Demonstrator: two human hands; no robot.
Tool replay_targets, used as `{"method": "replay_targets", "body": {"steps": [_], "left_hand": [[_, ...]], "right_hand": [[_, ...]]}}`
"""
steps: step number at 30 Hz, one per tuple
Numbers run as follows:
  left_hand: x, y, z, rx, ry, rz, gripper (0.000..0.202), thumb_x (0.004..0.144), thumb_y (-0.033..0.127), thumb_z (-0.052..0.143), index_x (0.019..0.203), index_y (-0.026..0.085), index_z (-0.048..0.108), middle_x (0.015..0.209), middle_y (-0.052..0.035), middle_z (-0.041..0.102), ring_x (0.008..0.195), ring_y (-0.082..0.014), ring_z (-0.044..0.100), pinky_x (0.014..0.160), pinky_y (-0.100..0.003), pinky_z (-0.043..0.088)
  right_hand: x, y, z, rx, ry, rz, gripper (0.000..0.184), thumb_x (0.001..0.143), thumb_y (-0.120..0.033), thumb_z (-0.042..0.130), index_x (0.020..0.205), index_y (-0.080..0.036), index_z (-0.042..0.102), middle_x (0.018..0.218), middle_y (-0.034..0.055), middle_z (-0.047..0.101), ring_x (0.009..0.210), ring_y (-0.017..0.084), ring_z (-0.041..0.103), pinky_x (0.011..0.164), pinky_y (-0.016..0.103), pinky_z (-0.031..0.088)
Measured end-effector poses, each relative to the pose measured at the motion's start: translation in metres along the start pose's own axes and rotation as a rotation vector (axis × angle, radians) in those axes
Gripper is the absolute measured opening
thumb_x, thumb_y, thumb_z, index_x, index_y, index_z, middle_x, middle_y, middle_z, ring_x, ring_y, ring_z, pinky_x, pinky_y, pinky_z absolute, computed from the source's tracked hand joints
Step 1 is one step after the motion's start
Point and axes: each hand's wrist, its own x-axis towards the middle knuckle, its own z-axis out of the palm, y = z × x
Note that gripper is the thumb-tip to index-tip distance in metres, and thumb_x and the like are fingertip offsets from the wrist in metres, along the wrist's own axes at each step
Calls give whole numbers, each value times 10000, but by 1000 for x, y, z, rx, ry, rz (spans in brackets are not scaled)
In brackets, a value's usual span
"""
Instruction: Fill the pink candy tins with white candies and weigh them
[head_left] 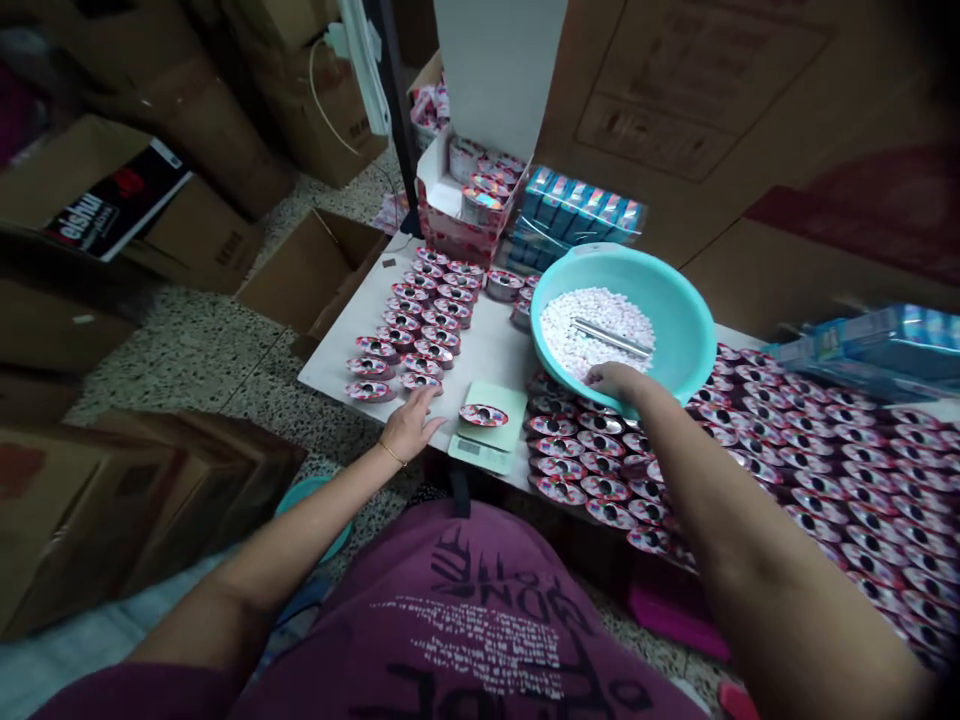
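Observation:
My left hand (412, 425) rests on the white table edge with fingers stretched out, fingertips touching a small round pink tin (420, 381) at the front of the left rows. My right hand (611, 381) reaches over the near rim of a turquoise bowl (675, 305) filled with small white pellets (592, 320); its fingers are curled at the pellets, and what they hold is hidden. A metal scoop (611, 337) lies on the pellets. Between my hands a pale green scale (489, 428) carries one open tin (484, 414).
Rows of tins (420, 320) cover the table's left side, and many more tins (825, 480) fill the right. An open white carton (469, 195) with tins and blue packets (581, 205) stand behind. Cardboard boxes (315, 270) crowd the floor at left.

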Motion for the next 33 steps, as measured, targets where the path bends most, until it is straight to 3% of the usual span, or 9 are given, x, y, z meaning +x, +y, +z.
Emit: {"method": "replay_targets", "body": {"steps": [4,8,12,17,20,24,28,33], "left_hand": [[-3,-3,1,-43,13,-6,368,809,288,509,1161,193,456,1208,-83,489,795,-126,580,807,-296,472],[-4,-6,4,-67,1,-8,269,803,274,517,1056,184,532,1127,-68,545,899,-156,572,820,-292,464],[0,-4,6,-87,-13,-3,234,795,260,523,1009,171,555,1079,-64,561,899,-155,572,787,-274,470],[5,0,9,-105,-31,-10,217,791,261,523,987,177,564,1088,-60,554,870,-145,579,772,-261,471],[6,0,12,-110,-37,-18,223,792,262,521,993,175,561,1088,-60,553,782,-127,585,768,-265,471],[4,1,16,-121,-49,-32,217,795,257,514,986,167,564,1050,-59,563,682,-105,570,737,-259,473],[3,3,20,-131,-50,-38,201,790,240,517,971,172,571,1007,-50,573,683,-104,563,757,-269,466],[-1,-1,23,-133,-44,-44,212,791,255,523,978,168,568,987,-46,576,681,-107,556,744,-264,462]], "right_hand": [[0,8,-2,174,32,-28,166,622,-190,635,772,-141,690,625,13,626,549,123,536,565,238,403],[-4,27,-2,610,238,4,210,631,-233,640,795,-107,674,521,-7,570,470,102,515,532,245,426],[-7,42,1,647,373,39,196,588,-214,662,737,-86,669,492,1,554,447,104,520,510,256,431],[-22,37,-3,1055,572,32,285,551,-286,704,742,-83,643,554,-7,553,485,95,516,523,279,477],[-47,10,-12,1209,603,-62,298,544,-312,723,748,-113,635,648,2,586,535,85,515,568,277,490],[-81,-52,-2,1191,371,-261,282,625,-339,682,831,-150,651,750,18,624,595,98,542,585,253,475],[-84,-111,33,924,150,-436,210,722,-315,585,837,-157,665,748,24,622,591,108,546,570,239,453],[-67,-144,59,510,211,-516,181,760,-174,527,854,-186,682,754,38,639,682,135,571,675,249,434]]}}
